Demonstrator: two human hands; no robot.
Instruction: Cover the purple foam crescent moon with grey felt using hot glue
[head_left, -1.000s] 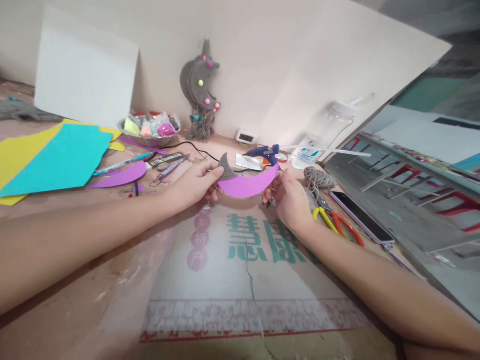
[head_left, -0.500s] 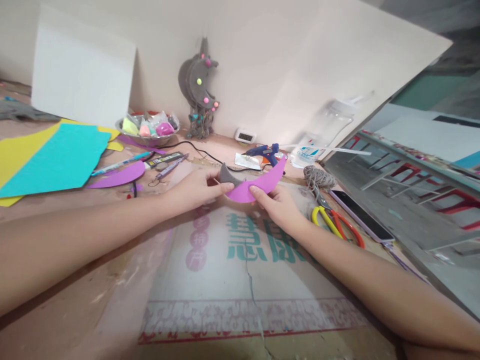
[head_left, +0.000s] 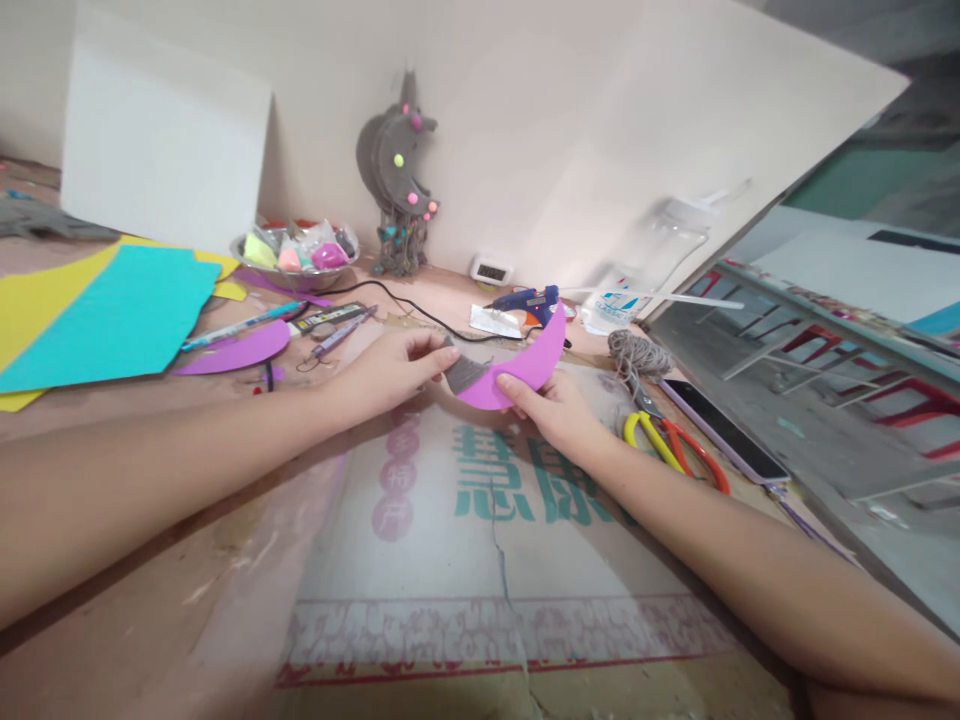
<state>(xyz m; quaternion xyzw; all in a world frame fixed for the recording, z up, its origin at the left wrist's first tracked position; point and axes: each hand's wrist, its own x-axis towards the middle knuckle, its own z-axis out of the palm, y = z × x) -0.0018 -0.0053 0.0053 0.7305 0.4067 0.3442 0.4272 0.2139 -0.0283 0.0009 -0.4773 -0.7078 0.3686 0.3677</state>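
A crescent, purple over most of its face and grey twine-like at its left end, is held up between both hands above the printed sheet. My left hand pinches the grey left end, thumb on top. With its thumb on the purple face and fingers behind, my right hand grips the crescent's lower middle. The right tip of the crescent points up, free of both hands. What lies behind the crescent is hidden.
Behind are a blue glue gun, a timer and a bowl of clay packets. Scissors, twine and a phone lie right; coloured sheets lie left. A grey moon ornament stands against the wall.
The left thumb has shifted up and slightly left along the grey end, showing more of its lower part. The crescent has tilted a little, its right tip moving slightly left.
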